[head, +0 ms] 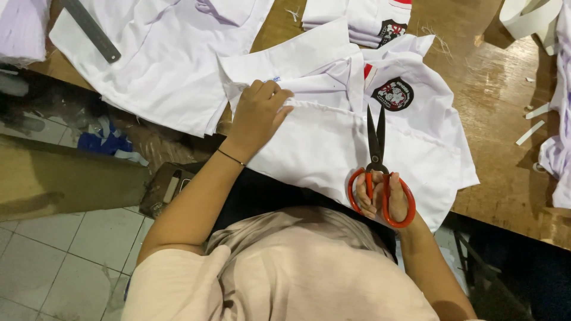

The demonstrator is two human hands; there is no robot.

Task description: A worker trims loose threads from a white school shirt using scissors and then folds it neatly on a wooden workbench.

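A white shirt [333, 142] with a black and red badge [393, 94] on its pocket lies folded at the near edge of a wooden table [499, 119]. My left hand [259, 113] presses down on the shirt's left part, fingers bent on a seam near the collar. My right hand [380, 196] holds red-handled scissors [376, 156] by the loops. Their dark blades are together and point away from me, lying over the shirt just below the badge.
Another white garment [160, 59] is spread at the upper left with a grey metal ruler [90, 28] on it. A stack of folded white shirts [363, 21] sits at the back. White cloth and scraps [529, 132] lie at the right. A tiled floor [53, 261] is below left.
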